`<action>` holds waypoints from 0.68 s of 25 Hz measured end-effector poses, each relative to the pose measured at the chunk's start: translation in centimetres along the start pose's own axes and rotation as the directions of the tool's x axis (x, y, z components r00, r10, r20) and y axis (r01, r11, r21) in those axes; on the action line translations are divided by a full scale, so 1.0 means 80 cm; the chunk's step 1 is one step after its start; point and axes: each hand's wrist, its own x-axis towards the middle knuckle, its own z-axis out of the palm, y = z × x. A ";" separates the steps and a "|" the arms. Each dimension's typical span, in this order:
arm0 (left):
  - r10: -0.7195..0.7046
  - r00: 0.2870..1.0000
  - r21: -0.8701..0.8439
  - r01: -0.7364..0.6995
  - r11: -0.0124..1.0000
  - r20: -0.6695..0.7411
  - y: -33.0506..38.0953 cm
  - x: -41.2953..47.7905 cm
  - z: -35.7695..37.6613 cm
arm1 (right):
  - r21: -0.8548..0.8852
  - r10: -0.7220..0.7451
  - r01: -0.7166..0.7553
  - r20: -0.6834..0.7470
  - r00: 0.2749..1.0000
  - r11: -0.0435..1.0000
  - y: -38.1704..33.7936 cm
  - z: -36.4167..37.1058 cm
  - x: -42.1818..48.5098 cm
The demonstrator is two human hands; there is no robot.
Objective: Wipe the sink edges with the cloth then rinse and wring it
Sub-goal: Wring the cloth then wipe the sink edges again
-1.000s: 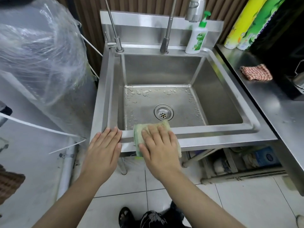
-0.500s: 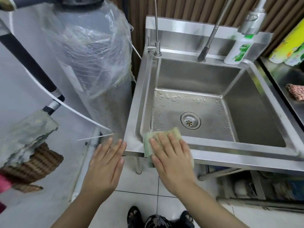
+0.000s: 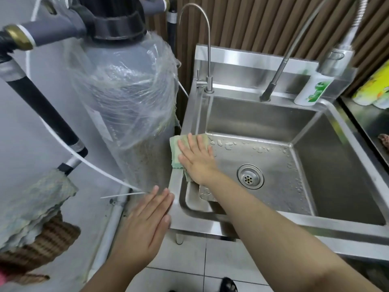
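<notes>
A pale green cloth (image 3: 175,150) lies on the left rim of the steel sink (image 3: 189,114). My right hand (image 3: 196,158) presses flat on the cloth, fingers spread and pointing away from me, covering most of it. My left hand (image 3: 147,224) hovers open beside the sink's front left corner, palm down and holding nothing. The basin holds water drops and a round drain (image 3: 250,176). Two taps stand at the back: a thin gooseneck tap (image 3: 207,60) and a pull-down spray tap (image 3: 334,60).
A plastic-wrapped grey filter tank (image 3: 126,98) with pipes stands close against the sink's left side. A soap bottle (image 3: 313,89) sits on the back right rim. A steel counter (image 3: 366,119) adjoins on the right. Cloths hang at the lower left (image 3: 33,209).
My right hand has slid the cloth from the front rim round the corner and up the left rim. My left hand has come off the front edge. The view has swung left.
</notes>
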 end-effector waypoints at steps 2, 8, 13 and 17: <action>0.009 1.000 -0.026 -0.009 1.000 -0.013 -0.001 0.031 0.001 | -0.011 -0.107 0.107 -0.030 0.994 0.994 0.011 0.010 -0.017; -0.013 0.999 -0.012 0.012 1.000 -0.034 -0.008 0.115 0.020 | 0.001 -0.190 0.190 -0.064 0.980 0.982 0.059 -0.010 0.044; -0.016 0.999 0.021 0.015 1.000 0.051 -0.013 0.170 0.041 | 0.017 -0.060 0.061 -0.080 0.995 0.998 0.104 -0.069 0.209; -0.093 0.995 0.012 0.092 0.996 0.041 -0.006 0.178 0.049 | 0.005 -0.180 0.181 -0.098 0.979 0.983 0.096 -0.046 0.163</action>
